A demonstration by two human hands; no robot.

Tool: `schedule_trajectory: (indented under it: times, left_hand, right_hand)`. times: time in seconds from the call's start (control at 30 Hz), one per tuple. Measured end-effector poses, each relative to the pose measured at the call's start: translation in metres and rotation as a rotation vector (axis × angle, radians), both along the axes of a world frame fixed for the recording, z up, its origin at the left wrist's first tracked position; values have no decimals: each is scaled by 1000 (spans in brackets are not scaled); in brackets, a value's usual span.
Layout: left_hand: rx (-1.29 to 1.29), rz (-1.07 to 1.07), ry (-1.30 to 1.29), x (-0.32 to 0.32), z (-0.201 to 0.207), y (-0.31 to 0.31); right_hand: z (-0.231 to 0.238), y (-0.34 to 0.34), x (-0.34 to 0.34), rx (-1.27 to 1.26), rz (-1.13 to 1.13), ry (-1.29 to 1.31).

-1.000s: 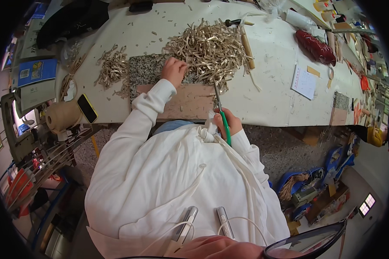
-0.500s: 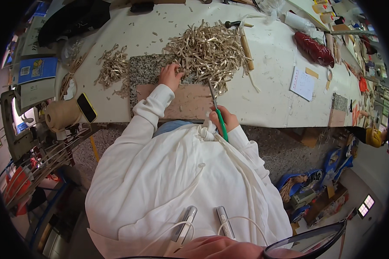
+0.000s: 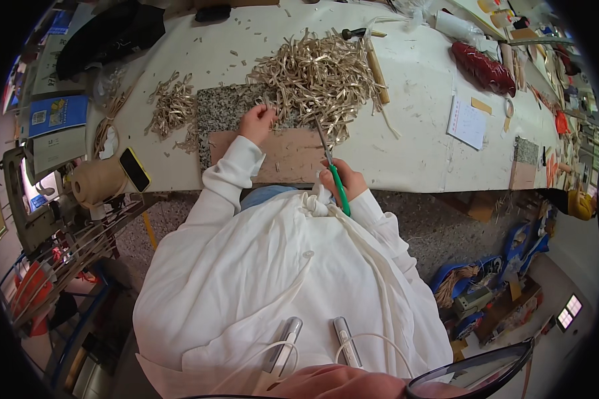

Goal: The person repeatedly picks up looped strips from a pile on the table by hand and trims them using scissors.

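Note:
My left hand [image 3: 257,124] reaches out over a speckled granite slab [image 3: 223,113] and pinches a small pale strip at the edge of a big pile of tan curled strips [image 3: 316,78]. My right hand [image 3: 343,179] stays close to my body, shut on green-handled scissors [image 3: 333,173] whose blades point up toward the pile. A brown board [image 3: 289,155] lies on the table between both hands. My white sleeves cover both forearms.
A smaller heap of strips [image 3: 173,106] lies left of the slab. A wooden stick [image 3: 377,65], a red bundle [image 3: 484,68], a notepad [image 3: 467,122] and a second small slab [image 3: 524,159] sit to the right. A twine roll [image 3: 96,183] and a phone [image 3: 135,169] sit at the left edge.
My left hand has pulled back a little from the pile toward the slab. The scissors have tilted slightly; my right hand stays in place.

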State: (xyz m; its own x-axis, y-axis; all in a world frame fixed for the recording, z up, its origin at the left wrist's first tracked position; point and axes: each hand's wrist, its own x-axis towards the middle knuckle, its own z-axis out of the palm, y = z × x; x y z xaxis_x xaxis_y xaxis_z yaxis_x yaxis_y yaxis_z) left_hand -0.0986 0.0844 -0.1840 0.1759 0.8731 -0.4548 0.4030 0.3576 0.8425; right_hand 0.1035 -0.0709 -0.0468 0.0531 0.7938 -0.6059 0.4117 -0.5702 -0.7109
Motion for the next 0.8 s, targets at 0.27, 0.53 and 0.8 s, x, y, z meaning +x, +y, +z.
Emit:
schedule_trajectory:
  times: [0.27,0.53,0.8]
  left_hand:
    - [-585,90,-937,10,89,-1]
    - [-545,139,-1044,30,95,-15]
    - [-392,183,-804,47,110,-35]
  right_hand:
    - [5,3,-1,-1,-5,23]
    - [9,-1,1,38,-59,119]
    - [12,3,5,48,-21,179]
